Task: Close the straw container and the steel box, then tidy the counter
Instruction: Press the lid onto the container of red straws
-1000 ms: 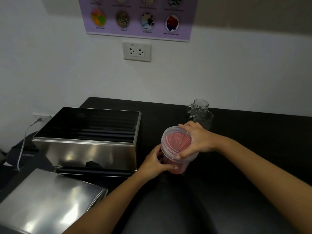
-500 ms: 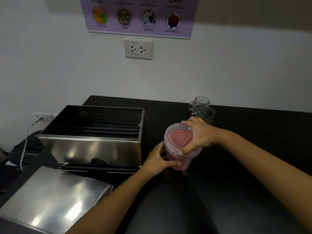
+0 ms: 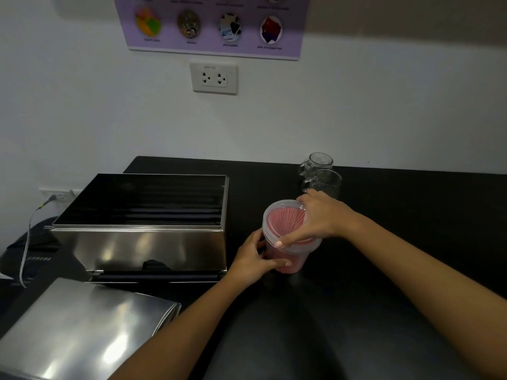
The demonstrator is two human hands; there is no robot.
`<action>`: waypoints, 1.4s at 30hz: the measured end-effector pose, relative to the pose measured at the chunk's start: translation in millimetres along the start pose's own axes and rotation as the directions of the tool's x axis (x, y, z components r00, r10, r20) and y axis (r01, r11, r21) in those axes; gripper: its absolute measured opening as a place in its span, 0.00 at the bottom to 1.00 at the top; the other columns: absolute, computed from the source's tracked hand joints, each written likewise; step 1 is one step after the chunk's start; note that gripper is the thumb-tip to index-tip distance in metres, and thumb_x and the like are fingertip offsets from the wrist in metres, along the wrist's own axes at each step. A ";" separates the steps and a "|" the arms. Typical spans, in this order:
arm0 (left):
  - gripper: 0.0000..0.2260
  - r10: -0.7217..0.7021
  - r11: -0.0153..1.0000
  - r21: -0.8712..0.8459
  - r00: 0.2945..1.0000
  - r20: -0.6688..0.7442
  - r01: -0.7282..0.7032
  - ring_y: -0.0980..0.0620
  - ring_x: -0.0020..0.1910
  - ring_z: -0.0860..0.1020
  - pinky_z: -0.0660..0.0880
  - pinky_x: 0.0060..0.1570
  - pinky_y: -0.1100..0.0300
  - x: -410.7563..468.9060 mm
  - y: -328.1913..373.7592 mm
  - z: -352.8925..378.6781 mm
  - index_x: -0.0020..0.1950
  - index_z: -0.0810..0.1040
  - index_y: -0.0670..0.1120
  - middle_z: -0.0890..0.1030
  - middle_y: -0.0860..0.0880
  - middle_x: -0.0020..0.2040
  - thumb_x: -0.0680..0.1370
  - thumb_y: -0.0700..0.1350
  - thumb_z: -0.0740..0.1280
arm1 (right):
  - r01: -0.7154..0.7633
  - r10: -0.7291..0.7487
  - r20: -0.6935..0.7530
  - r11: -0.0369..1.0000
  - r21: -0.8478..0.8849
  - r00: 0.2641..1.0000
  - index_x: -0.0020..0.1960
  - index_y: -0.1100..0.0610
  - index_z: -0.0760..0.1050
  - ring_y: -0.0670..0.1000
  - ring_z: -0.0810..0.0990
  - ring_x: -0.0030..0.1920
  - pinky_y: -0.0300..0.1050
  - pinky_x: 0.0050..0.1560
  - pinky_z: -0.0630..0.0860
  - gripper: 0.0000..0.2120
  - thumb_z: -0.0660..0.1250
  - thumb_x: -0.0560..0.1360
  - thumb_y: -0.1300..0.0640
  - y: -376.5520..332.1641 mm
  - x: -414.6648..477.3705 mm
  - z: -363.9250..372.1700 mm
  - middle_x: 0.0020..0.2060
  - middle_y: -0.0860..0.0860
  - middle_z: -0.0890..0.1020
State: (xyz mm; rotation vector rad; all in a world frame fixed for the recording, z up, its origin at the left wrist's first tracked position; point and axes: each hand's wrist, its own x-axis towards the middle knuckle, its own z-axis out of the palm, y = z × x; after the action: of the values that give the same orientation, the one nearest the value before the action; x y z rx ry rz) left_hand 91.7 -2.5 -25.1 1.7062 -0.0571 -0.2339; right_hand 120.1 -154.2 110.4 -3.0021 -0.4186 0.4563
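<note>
Right of the steel box [image 3: 142,242], left hand [image 3: 252,259] grips the straw container [image 3: 291,263]; right hand [image 3: 321,218] clasps its lid [image 3: 277,223] from above.

Clear lidded straw container [image 3: 285,239] of pink straws upright on counter, open steel box [image 3: 142,223] left, lid [image 3: 79,330] detached

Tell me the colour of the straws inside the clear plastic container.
Pinkish-red straws, best seen in the head view.

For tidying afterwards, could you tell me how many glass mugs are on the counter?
2. The back mug stands near the wall; the front mug stands just before it, its base behind the right hand.
</note>
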 end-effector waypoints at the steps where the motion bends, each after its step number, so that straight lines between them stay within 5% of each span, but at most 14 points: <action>1: 0.38 -0.001 1.000 -0.003 1.000 0.002 0.001 0.51 0.67 0.69 0.70 0.64 0.55 -0.3 0.2 0.1 0.69 0.66 0.49 0.71 0.49 0.67 0.63 0.41 0.78 | -0.008 0.008 0.003 1.000 -0.004 1.000 0.71 0.57 0.58 0.54 0.64 0.67 0.53 0.63 0.67 0.55 0.67 0.55 0.27 -1.0 0.1 0.5 0.68 0.53 0.65; 8: 0.39 0.000 1.000 0.003 1.000 0.010 0.000 0.51 0.67 0.69 0.70 0.64 0.56 0.3 0.3 -1.6 0.69 0.65 0.49 0.71 0.49 0.67 0.62 0.43 0.79 | -0.016 0.004 0.220 0.998 0.054 0.975 0.75 0.51 0.42 0.60 0.50 0.75 0.59 0.71 0.56 0.57 0.72 0.60 0.35 1.2 6.4 -18.6 0.75 0.56 0.48; 12: 0.40 -0.008 1.000 0.014 1.000 0.009 0.007 0.51 0.67 0.69 0.71 0.62 0.57 1.5 0.0 -1.7 0.69 0.64 0.50 0.70 0.49 0.67 0.61 0.43 0.79 | 0.091 -0.110 0.304 0.993 0.078 0.946 0.75 0.50 0.42 0.56 0.51 0.75 0.55 0.72 0.57 0.57 0.76 0.60 0.44 5.5 12.5 -26.8 0.75 0.51 0.50; 22: 0.40 -0.028 1.000 -0.004 0.999 -0.015 0.028 0.51 0.66 0.70 0.72 0.63 0.54 2.0 -2.6 0.0 0.68 0.66 0.49 0.73 0.49 0.65 0.59 0.44 0.80 | 0.130 -0.120 0.141 0.989 -0.069 0.983 0.70 0.56 0.62 0.51 0.70 0.59 0.48 0.58 0.72 0.50 0.71 0.57 0.31 1.8 10.4 -20.6 0.60 0.50 0.68; 27: 0.38 -0.016 1.000 0.008 1.000 -0.018 0.017 0.53 0.66 0.71 0.72 0.64 0.53 -0.3 -1.2 0.5 0.68 0.67 0.50 0.73 0.50 0.65 0.61 0.43 0.79 | 0.038 -0.036 0.124 0.999 -0.017 0.992 0.72 0.57 0.58 0.54 0.68 0.65 0.55 0.62 0.71 0.54 0.70 0.55 0.30 1.5 8.4 -10.3 0.66 0.51 0.64; 33: 0.38 0.002 0.998 0.060 0.999 -0.039 0.000 0.54 0.66 0.70 0.72 0.60 0.60 -4.4 3.3 3.8 0.68 0.65 0.50 0.72 0.51 0.66 0.62 0.44 0.78 | 0.158 -0.198 0.223 0.970 0.184 0.955 0.75 0.52 0.47 0.52 0.56 0.72 0.50 0.69 0.60 0.55 0.76 0.59 0.42 21.0 7.5 -11.5 0.73 0.49 0.54; 39: 0.31 0.067 0.992 0.115 0.994 -0.092 -0.056 0.60 0.58 0.72 0.72 0.48 0.77 -11.0 8.0 9.2 0.64 0.68 0.51 0.72 0.54 0.61 0.65 0.42 0.76 | 0.214 -0.222 0.074 0.971 0.112 0.972 0.74 0.51 0.53 0.49 0.63 0.68 0.49 0.66 0.67 0.55 0.75 0.55 0.36 25.2 6.1 -5.0 0.68 0.47 0.62; 42: 0.29 0.083 0.993 0.099 0.990 -0.115 -0.071 0.63 0.58 0.71 0.72 0.50 0.75 -12.3 7.0 14.1 0.62 0.68 0.54 0.72 0.55 0.60 0.66 0.42 0.76 | 0.213 -0.219 0.029 0.967 0.137 0.975 0.74 0.52 0.54 0.50 0.63 0.68 0.47 0.64 0.65 0.55 0.75 0.55 0.36 26.4 4.8 -1.7 0.68 0.48 0.64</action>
State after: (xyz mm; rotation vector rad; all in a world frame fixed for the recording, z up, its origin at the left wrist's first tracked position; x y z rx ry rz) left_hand 77.7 -15.2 -18.6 1.8052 -0.0462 -0.0724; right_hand 131.7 -178.3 107.6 -2.7811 -0.6824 0.5099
